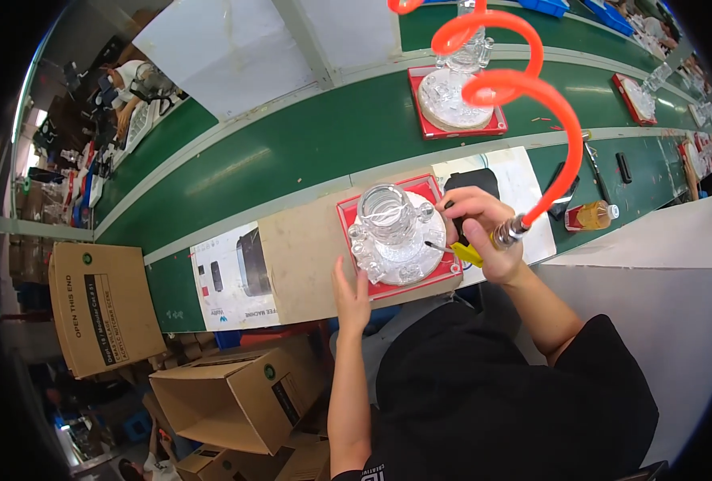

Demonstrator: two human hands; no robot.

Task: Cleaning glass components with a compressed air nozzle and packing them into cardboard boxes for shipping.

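Note:
My right hand point(496, 240) is closed around an air blow gun point(466, 254), yellow and black, with a thin dark nozzle. An orange coiled hose point(570, 152) joins it through a metal fitting. The nozzle points left, over a round white base point(408, 268) in a red tray point(444, 281). On that base stands a clear plastic model with a wide open cylinder point(385, 210) and smaller clear parts around it. My left hand point(352, 301) is at the tray's near left corner, fingers stretched and apart; whether they press on it I cannot tell.
Cardboard point(300, 264) lies under the tray on a green bench. Beyond, a similar model sits in another red tray point(428, 127) on a green belt point(292, 152). A bottle point(590, 216) and dark tools stand right. Cardboard boxes point(103, 309) are at left; other people work farther off.

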